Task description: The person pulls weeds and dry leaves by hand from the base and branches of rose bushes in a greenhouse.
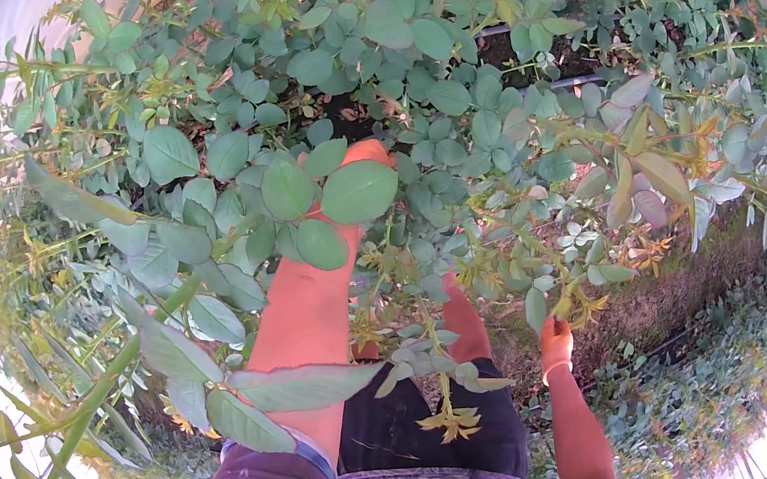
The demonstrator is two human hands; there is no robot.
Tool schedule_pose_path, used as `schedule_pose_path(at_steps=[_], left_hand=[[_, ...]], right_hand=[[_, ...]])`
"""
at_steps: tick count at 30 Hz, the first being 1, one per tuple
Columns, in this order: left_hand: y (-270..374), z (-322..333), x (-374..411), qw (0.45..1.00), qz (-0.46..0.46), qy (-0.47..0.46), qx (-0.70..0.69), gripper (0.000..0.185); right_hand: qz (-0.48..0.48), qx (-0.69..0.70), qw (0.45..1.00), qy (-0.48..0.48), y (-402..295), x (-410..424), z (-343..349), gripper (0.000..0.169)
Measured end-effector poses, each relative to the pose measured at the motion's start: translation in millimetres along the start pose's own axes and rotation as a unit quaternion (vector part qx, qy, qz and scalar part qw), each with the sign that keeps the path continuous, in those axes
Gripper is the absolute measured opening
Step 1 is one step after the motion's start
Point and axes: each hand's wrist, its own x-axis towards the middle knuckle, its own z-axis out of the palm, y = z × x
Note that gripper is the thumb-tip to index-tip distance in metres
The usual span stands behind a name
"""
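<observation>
Leafy rose bushes fill most of the view before me. My left hand reaches up into the foliage near the middle; green leaves in front hide much of it, so its fingers and any hold are unclear. At the lower right, my right hand has its fingertips closed around the tip of a rose shoot with yellow-green young leaves. A light band circles the right wrist. A large compound rose leaf crosses in front of the left forearm. Another shoot hangs down over my dark clothing.
A thick green rose stem with serrated leaves crosses close by at the left. Behind the right hand runs an earthy, mossy bank, with low plants along its foot. Dark gaps with pale edges show among the leaves.
</observation>
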Motion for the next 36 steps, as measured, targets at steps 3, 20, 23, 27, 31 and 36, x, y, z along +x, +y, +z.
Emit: schedule_pose_path(at_steps=[3,20,23,27,31,36], left_hand=[[11,0,-6,0.994,-0.023,0.021,-0.108,0.035],[62,-35,-78,0.918,0.110,0.037,0.380,0.038],[61,-39,-125,0.981,0.108,0.105,0.120,0.039],[77,-49,-214,0.988,0.064,0.135,-0.042,0.032],[110,-50,-326,0.950,-0.022,0.132,-0.281,0.024],[78,-37,-450,0.970,-0.118,0.040,-0.211,0.024]], right_hand=[[-0.025,0.093,0.995,-0.004,-15,-18,11,0.023],[-0.004,-0.033,0.998,-0.060,-78,-11,-9,0.026],[0.025,-0.066,0.993,-0.098,-89,-15,-25,0.034],[0.061,-0.113,0.980,-0.154,-94,-27,-47,0.034],[-0.023,-0.146,0.976,-0.161,-108,-52,-62,0.033],[-0.070,-0.258,0.953,-0.144,-167,-91,-65,0.040]])
